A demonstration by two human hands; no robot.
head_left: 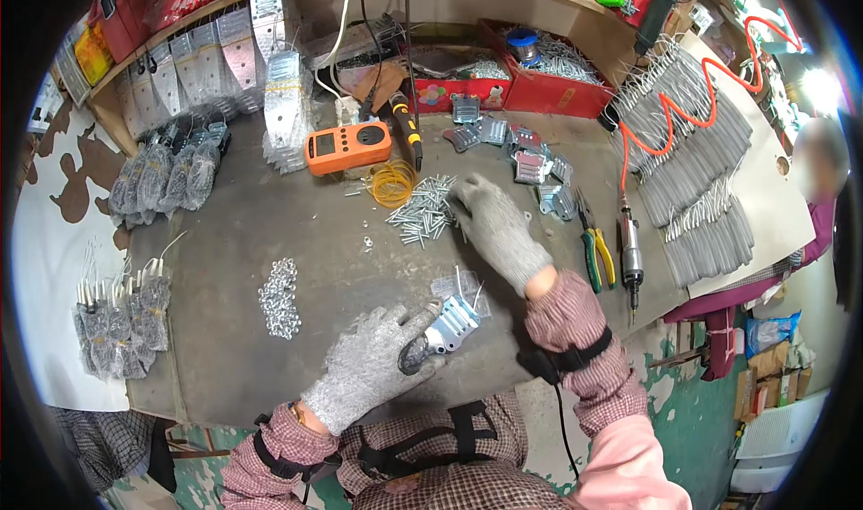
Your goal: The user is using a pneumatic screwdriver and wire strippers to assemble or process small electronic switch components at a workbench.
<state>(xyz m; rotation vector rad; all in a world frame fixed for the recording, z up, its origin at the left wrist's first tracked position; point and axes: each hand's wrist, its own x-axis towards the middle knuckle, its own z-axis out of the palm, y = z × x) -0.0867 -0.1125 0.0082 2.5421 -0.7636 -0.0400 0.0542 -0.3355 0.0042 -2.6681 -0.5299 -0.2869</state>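
Observation:
My left hand [373, 357], in a grey knit glove with dark fingertips, grips a small shiny metal bracket [454, 324] near the table's front edge. Long pins or screws lie across the bracket, and a couple stick up at its far end. Beneath and behind it is a clear plastic piece [476, 296]. My right hand [497, 236], gloved alike, reaches the right edge of a loose pile of screws [422, 211]. Its fingers are curled together there; what they pinch, if anything, is hidden. To the left lies a heap of small nuts [280, 299].
Behind the screws are yellow rubber bands [393, 183], an orange meter [347, 146] and a screwdriver [406, 128]. Finished-looking brackets [530, 164], pliers [593, 249] and a powered driver [632, 258] lie at right. Bubble-wrapped bundles [121, 326] stand left; red boxes [557, 92] line the back.

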